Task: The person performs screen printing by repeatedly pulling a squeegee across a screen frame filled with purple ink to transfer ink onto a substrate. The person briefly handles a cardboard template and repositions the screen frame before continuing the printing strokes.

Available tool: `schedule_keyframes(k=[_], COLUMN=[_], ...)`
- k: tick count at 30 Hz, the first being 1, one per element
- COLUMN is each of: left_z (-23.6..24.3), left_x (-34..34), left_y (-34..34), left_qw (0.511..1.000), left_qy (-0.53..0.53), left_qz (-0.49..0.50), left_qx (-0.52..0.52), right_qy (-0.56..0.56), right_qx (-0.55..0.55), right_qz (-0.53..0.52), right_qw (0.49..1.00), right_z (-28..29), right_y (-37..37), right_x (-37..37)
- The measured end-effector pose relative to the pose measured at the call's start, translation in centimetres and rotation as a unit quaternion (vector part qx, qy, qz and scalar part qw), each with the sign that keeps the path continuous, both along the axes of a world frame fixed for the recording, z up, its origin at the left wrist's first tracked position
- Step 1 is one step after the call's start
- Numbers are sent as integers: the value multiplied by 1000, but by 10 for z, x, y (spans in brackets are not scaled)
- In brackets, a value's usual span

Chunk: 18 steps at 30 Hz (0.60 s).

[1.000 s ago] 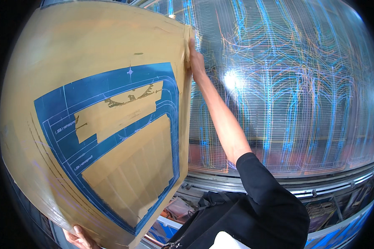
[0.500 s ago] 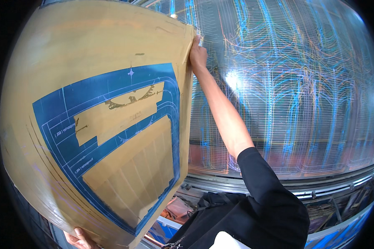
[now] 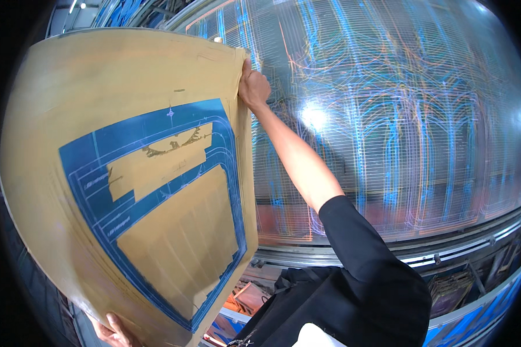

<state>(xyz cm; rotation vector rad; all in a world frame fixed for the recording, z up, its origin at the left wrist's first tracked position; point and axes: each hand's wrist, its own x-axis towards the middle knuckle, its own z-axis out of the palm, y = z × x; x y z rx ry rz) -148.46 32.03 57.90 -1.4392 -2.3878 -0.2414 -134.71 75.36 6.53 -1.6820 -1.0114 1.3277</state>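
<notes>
A large tan printing screen (image 3: 121,69) stands tilted upright before me on the left. A blue band (image 3: 87,153) with fine white lines runs around a tan block in its middle, with dark marks near the top. My right hand (image 3: 253,87) is closed round its upper right edge, the thumb lying along that edge. Low on the left, my left hand (image 3: 116,332) grips the bottom edge with the thumb on the front face. The left hand's other fingers are mostly hidden or out of frame.
A wide glossy tabletop (image 3: 341,162) covered in blue, orange and purple lines spreads across the right. A metal rail (image 3: 446,254) runs along its near edge. Beneath are shelves with stacked flat items (image 3: 454,289) and an orange thing (image 3: 237,303).
The top of the screen has dropped lower in view, and its right edge has shifted left with my right hand. More of the background shows above it. Both hands keep their hold.
</notes>
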Motion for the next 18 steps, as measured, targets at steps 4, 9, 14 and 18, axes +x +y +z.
schedule_keyframes(k=[4,9,14,18], left_z=[-8,13,31,95], left_x=[56,83,118,134], left_y=[33,47,35,34], left_qw=[997,990,980,950], left_qy=[-76,-113,13,-4], left_qz=[-30,-65,-170,-265], left_qx=[7,-51,-102,-166], right_qy=[-167,48,254,173], right_qx=[161,238,173,247], right_qz=[-30,-4,258,275], right_qw=[972,970,916,913], right_z=[17,123,250,370], right_y=[-40,-192,-356,-414], right_x=[14,48,91,89])
